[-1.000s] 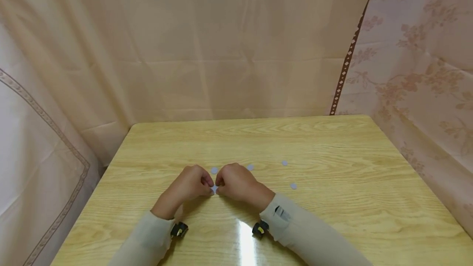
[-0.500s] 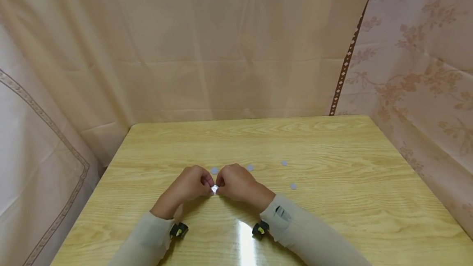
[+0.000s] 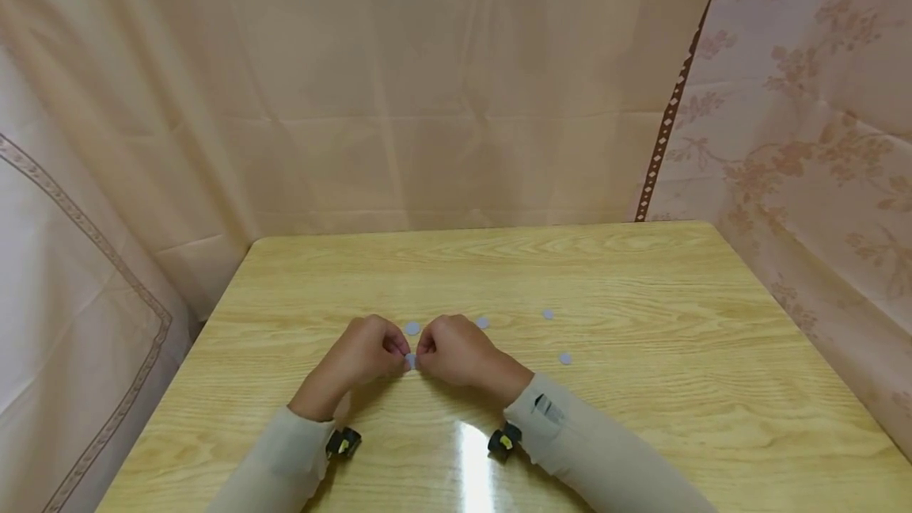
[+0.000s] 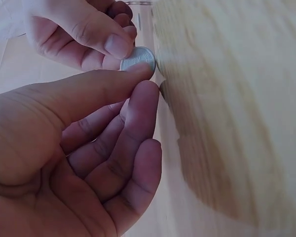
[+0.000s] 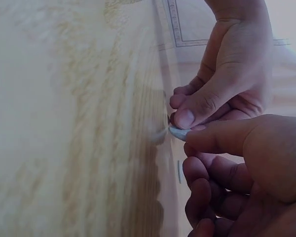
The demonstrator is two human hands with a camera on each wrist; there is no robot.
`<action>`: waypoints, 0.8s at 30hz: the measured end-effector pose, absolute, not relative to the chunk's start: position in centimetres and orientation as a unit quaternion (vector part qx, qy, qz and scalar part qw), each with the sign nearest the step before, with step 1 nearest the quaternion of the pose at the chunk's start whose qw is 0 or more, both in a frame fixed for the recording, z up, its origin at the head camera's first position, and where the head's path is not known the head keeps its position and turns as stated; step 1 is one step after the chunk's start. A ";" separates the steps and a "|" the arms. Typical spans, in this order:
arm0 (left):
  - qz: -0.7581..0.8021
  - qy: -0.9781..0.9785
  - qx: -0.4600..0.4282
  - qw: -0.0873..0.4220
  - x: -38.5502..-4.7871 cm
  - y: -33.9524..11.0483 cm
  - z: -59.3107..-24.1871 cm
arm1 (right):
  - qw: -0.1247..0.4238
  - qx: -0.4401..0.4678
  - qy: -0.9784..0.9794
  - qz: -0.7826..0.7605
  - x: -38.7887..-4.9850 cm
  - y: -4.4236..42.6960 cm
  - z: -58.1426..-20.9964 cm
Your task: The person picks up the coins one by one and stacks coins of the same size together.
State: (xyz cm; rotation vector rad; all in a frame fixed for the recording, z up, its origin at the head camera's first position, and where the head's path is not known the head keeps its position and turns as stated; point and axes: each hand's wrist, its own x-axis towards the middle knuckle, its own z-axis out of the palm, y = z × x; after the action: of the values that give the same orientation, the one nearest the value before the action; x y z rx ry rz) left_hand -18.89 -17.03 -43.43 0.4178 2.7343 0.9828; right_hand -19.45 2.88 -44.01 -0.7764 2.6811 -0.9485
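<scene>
A silver coin is held up between both hands, just over the tabletop. In the head view my left hand pinches the left side of the coin between thumb and fingers. My right hand grips the opposite edge the same way, its thumb tip showing beside the coin in the left wrist view. From the right wrist the coin looks tilted, partly covered by the thumbs. Just beyond the hands lies another coin, flat on the table. A further coin lies behind the right hand.
Two more coins lie to the right, one farther back and one nearer. They rest on a wood-grain table. A beige curtain hangs behind it, with patterned cloth on the right.
The coin's face flashed brightly half a second ago and now looks dull grey, so its tilt has changed. Both hands have shifted very slightly. The coins on the table have stayed put.
</scene>
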 end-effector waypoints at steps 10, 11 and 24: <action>0.338 0.922 0.150 0.112 -18.6 -17.1 -42.8 | 0.107 -0.251 0.895 -0.353 -19.5 3.6 -43.7; 0.339 0.921 0.152 0.113 -18.6 -17.1 -42.7 | 0.108 -0.249 0.895 -0.354 -19.5 3.7 -43.6; 0.382 0.901 0.165 0.123 -17.6 -15.4 -41.6 | 0.138 -0.237 0.871 -0.408 -19.2 6.2 -42.9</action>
State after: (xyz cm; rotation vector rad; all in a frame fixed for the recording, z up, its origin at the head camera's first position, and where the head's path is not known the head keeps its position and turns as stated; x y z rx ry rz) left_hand -17.58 -15.42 -41.56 0.4816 2.6280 1.1142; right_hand -19.17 6.18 -42.88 -0.6858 2.5183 -1.1812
